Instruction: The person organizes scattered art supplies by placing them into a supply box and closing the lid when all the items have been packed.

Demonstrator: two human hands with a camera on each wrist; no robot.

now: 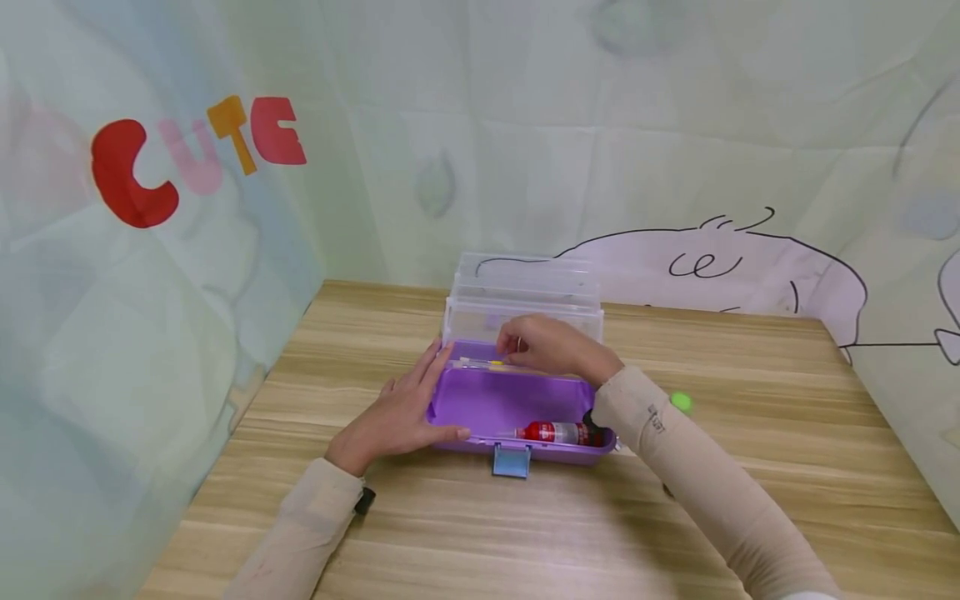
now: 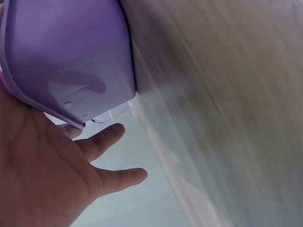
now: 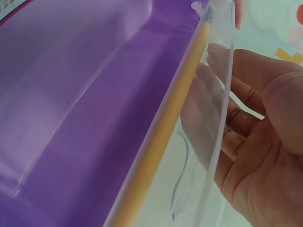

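A purple storage box (image 1: 495, 400) stands on the table with its clear lid (image 1: 525, 287) raised at the back. My left hand (image 1: 405, 412) rests against its left end, thumb over the front rim, fingers spread and straight. Over the back of the box is my right hand (image 1: 551, 343), behind a clear tray (image 1: 476, 364). Its fingers are loosely curled, and nothing shows in them in the right wrist view. A yellow stick (image 3: 161, 132) with a greyish end lies along that tray. Inside the box, a red bottle with a pointed nozzle (image 1: 551, 432) lies on its side.
At the box's front hangs a blue latch (image 1: 512, 462). A small green round thing (image 1: 681, 402) lies on the wooden table (image 1: 787, 425) to the right, partly beside my sleeve. Printed cloth walls (image 1: 390, 167) stand behind and to the left.
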